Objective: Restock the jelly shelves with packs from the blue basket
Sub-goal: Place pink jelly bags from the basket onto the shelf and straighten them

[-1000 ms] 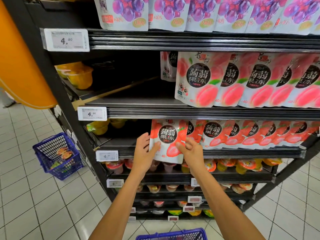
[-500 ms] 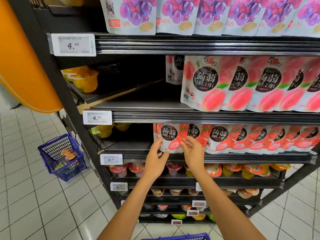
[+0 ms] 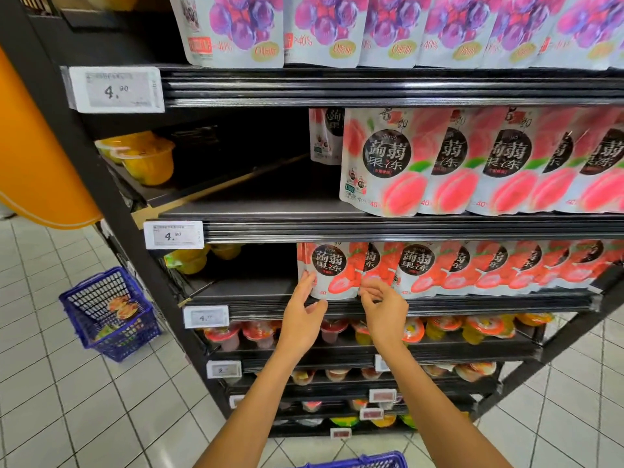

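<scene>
The red-and-white strawberry jelly pouch [image 3: 332, 271] stands upright at the left end of its row on the black metal shelf [image 3: 256, 292]. The left hand [image 3: 301, 320] reaches up with fingers straight and slightly spread, their tips touching the pouch's lower left edge. The right hand [image 3: 385, 310] is at its lower right corner, fingers loosely curled and blurred; contact cannot be told. A blue plastic basket [image 3: 364, 462] peeks in at the bottom edge.

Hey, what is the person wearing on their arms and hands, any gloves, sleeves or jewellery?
Nothing that shows. The left hand and right hand are bare, with no gloves, rings or bracelets to be seen. Both forearms are uncovered down to the bottom edge of the picture, with no sleeve, watch or wristband in view.
</scene>
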`<state>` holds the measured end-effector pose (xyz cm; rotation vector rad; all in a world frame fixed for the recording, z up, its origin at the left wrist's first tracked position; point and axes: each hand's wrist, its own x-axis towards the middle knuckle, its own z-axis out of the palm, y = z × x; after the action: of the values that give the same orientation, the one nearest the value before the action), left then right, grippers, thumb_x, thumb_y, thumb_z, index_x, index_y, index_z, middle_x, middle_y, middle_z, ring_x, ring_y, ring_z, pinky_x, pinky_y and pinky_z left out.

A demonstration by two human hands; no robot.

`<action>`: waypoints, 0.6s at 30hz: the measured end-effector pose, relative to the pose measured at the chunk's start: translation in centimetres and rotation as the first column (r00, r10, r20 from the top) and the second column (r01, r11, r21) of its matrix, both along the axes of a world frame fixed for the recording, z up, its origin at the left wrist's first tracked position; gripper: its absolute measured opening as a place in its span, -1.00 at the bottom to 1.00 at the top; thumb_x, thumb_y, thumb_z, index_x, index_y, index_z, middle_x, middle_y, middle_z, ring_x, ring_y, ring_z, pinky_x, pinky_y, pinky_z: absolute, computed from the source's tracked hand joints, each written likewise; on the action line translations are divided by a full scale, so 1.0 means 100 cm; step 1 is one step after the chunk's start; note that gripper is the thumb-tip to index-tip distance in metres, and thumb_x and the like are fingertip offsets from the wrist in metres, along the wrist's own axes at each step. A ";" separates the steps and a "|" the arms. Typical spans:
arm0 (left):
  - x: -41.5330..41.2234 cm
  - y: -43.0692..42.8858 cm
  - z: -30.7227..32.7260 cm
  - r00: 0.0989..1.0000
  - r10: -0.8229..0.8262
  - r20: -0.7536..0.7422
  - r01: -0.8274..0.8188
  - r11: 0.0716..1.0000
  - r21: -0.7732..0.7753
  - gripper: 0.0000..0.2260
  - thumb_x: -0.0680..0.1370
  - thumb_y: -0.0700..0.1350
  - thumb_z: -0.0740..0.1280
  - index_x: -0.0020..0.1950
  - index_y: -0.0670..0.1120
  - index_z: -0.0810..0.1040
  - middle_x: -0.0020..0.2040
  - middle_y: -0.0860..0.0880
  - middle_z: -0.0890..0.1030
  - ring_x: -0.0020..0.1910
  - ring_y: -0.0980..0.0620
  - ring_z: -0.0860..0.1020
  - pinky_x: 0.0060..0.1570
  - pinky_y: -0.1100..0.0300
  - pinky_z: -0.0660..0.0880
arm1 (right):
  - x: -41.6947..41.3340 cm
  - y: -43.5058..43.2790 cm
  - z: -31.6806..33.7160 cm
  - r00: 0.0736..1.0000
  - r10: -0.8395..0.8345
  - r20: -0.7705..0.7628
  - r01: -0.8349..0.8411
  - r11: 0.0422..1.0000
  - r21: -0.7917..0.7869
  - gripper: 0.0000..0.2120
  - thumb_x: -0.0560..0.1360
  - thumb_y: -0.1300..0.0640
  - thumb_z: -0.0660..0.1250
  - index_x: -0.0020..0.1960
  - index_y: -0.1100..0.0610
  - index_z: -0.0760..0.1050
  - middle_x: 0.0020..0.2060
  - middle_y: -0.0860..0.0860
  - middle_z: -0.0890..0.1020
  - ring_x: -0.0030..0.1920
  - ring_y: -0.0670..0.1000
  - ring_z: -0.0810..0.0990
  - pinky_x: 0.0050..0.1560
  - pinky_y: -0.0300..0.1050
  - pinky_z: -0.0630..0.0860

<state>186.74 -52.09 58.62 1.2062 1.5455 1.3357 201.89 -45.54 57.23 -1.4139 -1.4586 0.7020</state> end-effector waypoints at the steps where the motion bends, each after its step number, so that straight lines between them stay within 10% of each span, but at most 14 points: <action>1: 0.000 0.000 0.000 1.000 -0.001 0.001 0.001 1.000 0.000 -0.45 0.60 -0.27 0.28 0.55 0.01 0.23 0.58 0.10 0.16 0.52 0.18 0.20 0.02 0.66 0.32 | 0.002 -0.001 -0.001 0.999 -0.026 -0.024 0.026 1.000 0.003 -0.87 0.52 0.23 0.41 0.03 0.07 0.61 -0.25 -0.19 0.62 -0.20 -0.28 0.58 -0.08 -0.25 0.58; 7: 0.003 -0.001 0.000 1.000 -0.011 -0.001 0.011 1.000 -0.003 -0.44 0.60 -0.26 0.28 0.55 0.03 0.23 0.58 0.12 0.14 0.52 0.19 0.19 0.02 0.65 0.33 | 0.013 -0.004 -0.001 0.967 -0.223 -0.120 0.219 0.975 -0.044 -0.70 0.56 0.07 0.35 0.25 0.12 0.45 -0.29 -0.09 0.62 -0.34 -0.14 0.56 -0.32 -0.20 0.43; 13: 0.006 -0.003 0.002 0.999 -0.040 -0.023 0.040 0.999 0.003 -0.42 0.59 -0.25 0.30 0.55 0.05 0.21 0.59 0.13 0.07 0.51 0.23 0.15 0.30 0.34 0.33 | 0.023 0.002 0.007 0.953 -0.302 0.032 0.303 0.948 -0.097 -0.92 0.57 0.01 0.32 0.00 -0.03 0.56 -0.18 -0.02 0.70 -0.35 -0.10 0.49 -0.39 -0.24 0.28; 18: 0.013 -0.002 0.003 0.998 -0.061 -0.026 0.061 0.998 -0.023 -0.41 0.59 -0.24 0.31 0.56 0.05 0.19 0.59 0.14 0.06 0.49 0.23 0.19 0.14 0.52 0.36 | 0.032 0.004 0.010 0.935 -0.349 0.062 0.354 0.922 -0.157 -0.92 0.58 -0.01 0.29 -0.05 -0.06 0.54 -0.16 -0.02 0.71 -0.24 0.05 0.53 -0.29 -0.15 0.32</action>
<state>188.02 -52.27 58.93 1.2522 1.5262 1.2650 205.13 -45.18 58.20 -1.7680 -1.1450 0.5811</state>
